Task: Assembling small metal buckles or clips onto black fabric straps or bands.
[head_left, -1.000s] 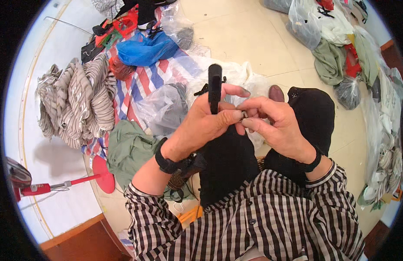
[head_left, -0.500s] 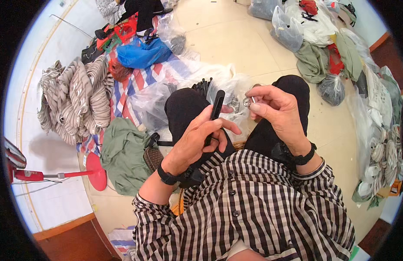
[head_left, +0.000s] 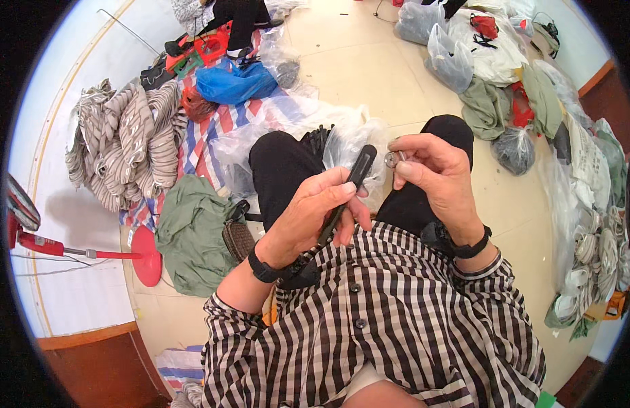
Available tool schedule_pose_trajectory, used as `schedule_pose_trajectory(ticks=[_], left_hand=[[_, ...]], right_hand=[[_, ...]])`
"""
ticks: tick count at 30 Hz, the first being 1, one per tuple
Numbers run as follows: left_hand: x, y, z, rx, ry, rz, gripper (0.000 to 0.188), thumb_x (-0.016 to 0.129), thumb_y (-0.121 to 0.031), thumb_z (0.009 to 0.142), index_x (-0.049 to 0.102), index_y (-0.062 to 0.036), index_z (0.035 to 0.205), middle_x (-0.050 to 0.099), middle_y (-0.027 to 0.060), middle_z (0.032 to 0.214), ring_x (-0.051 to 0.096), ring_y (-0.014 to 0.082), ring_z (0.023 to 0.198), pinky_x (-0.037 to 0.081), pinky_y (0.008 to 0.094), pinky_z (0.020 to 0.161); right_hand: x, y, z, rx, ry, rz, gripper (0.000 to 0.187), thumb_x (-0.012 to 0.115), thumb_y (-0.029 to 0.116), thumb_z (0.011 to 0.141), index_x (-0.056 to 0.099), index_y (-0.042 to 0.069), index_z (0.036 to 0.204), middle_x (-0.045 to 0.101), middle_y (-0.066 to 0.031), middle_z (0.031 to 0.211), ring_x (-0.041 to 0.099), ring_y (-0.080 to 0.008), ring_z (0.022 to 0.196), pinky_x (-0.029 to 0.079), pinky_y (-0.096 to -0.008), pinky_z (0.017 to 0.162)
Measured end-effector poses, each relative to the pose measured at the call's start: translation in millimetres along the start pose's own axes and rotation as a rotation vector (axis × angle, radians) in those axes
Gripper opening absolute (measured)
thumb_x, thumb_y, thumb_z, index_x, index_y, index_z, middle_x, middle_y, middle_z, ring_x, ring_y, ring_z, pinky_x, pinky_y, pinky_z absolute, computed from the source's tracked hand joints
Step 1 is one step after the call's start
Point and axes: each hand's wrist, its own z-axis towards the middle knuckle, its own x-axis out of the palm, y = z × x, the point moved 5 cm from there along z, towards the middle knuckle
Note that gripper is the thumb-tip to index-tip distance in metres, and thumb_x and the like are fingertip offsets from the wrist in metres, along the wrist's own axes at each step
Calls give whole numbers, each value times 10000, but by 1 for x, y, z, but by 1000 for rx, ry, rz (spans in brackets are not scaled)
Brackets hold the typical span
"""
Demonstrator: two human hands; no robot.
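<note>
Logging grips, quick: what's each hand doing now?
Left hand: closed on a black strap.
Right hand: pinching a small silver ring.

Clear plastic bag [head_left: 349, 146] at the knees, blue bag [head_left: 235, 81] upper left, whitish bags [head_left: 451, 51] upper right

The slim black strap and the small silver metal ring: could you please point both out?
slim black strap [head_left: 359, 166], head view, upper end above the left hand's fingers.
small silver metal ring [head_left: 394, 159], head view, its rim at the right hand's fingertips.

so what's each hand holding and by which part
The left hand grips a slim black strap around its middle; the right hand pinches a small metal ring at its fingertips.
</note>
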Motion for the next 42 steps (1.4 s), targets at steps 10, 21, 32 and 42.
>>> schedule_pose_trajectory(ticks=[10,21,32,42], left_hand=[[9,3,-7,23,72,-36,240,515,-223,890,564,8,933,611,126,665,508,107,407,382,182,376],[9,6,-14,31,104,15,292,517,-275,894,573,10,917,568,88,595,473,94,412,356,184,375],[6,12,-14,32,167,-17,268,498,-246,909,582,8,907,566,78,594,477,89,415,367,184,384],[13,9,-18,-17,198,-56,241,473,-209,924,555,-2,831,586,86,620,505,88,429,389,187,383]], right_hand=[[6,-3,-2,63,80,-5,203,604,8,804,598,-25,1005,590,-33,782,558,-73,658,447,-194,607],[11,-11,-5,148,179,114,189,611,44,806,601,-31,980,602,-32,749,575,-79,652,461,-202,620],[13,-12,-7,209,226,96,180,628,66,805,615,-16,965,604,-12,728,567,-54,624,458,-175,574],[28,-8,-20,173,307,-62,174,645,47,793,618,8,961,581,15,725,521,-16,636,411,-153,565]])
